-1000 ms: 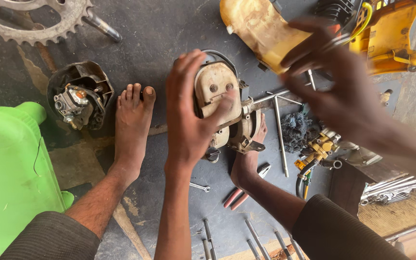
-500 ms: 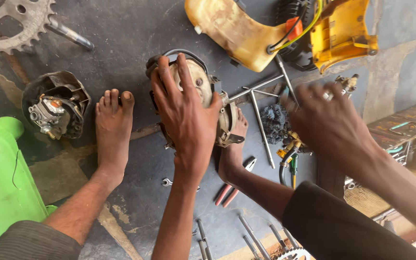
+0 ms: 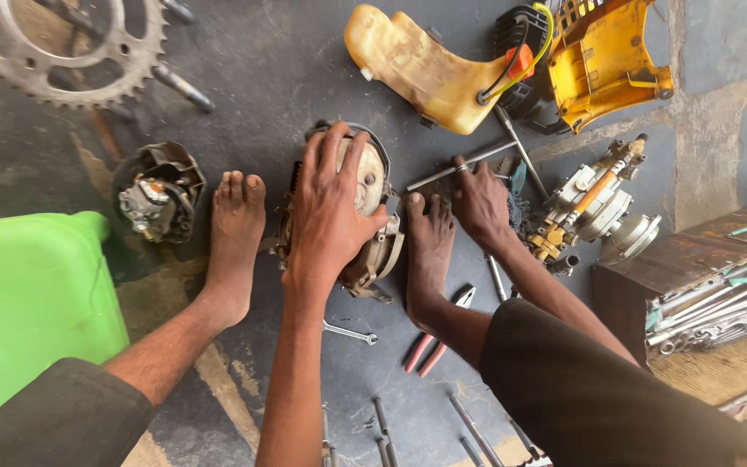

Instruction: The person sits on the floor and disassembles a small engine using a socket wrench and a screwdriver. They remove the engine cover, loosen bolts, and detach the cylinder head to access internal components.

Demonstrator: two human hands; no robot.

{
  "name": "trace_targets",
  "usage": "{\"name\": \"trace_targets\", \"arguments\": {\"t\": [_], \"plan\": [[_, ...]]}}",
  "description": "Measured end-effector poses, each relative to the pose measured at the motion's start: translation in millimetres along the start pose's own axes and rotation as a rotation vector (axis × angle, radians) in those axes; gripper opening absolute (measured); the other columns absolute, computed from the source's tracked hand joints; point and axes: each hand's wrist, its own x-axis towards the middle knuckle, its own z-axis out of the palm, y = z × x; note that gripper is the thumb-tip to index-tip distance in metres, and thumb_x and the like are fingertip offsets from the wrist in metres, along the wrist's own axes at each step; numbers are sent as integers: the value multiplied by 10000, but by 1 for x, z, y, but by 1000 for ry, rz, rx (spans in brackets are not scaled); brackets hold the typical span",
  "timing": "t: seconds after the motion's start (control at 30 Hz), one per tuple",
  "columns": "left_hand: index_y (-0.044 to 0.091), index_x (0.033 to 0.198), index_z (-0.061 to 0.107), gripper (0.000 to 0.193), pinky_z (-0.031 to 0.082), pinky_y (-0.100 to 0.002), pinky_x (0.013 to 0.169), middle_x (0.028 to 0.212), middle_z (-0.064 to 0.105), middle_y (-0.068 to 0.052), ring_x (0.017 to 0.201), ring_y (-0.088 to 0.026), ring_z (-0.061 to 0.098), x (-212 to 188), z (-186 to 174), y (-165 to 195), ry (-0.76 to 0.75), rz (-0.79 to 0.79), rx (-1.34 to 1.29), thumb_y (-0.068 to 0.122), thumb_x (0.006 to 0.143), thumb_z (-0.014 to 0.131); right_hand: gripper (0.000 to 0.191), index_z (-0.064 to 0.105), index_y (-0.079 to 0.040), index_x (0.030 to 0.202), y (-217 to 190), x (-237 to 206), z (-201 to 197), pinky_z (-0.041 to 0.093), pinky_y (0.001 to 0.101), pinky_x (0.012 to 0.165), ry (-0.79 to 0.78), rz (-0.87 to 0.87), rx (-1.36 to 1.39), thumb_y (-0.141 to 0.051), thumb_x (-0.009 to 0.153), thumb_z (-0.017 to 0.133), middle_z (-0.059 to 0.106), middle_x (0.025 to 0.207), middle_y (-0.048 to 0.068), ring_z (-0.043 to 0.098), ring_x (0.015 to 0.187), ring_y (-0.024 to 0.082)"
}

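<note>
- Head view: my left hand [image 3: 330,212] lies flat, fingers spread open, on the engine [image 3: 373,233], pressing it to the floor between my feet so it can't shift.
- My right hand [image 3: 480,203] reaches the T-wrench [image 3: 464,164] beside it, fingers loosely curled on the bar, not clamped.
- Pliers [image 3: 434,342] lie near my right foot.

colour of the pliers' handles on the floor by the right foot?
Red. The pliers lie on the dark floor beside the right foot, clearest in the head view.
</note>
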Motion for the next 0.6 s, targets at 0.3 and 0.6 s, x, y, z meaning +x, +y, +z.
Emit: {"name": "trace_targets", "arguments": {"t": [0.3,0.6], "plan": [[5,1384,544,752,396,-436,1149,1466,454,-178,1374,-375,457,-5,8,-25,71,58,-266,172,728,874,175,515,-60,1181,-12,-25,-138,516,411,641,380,-43,567,-74,1016,571,626,927,190,637,782,286],[18,1449,509,607,489,-442,1080,1415,581,-168,1293,-365,601,0,25,-38,230,14,-199,273,952,744,201,506,-77,1065,-18,-66,-360,467,305,770,274,-224,1354,-259,1139,464,523,844,50,485,718,151]]}}
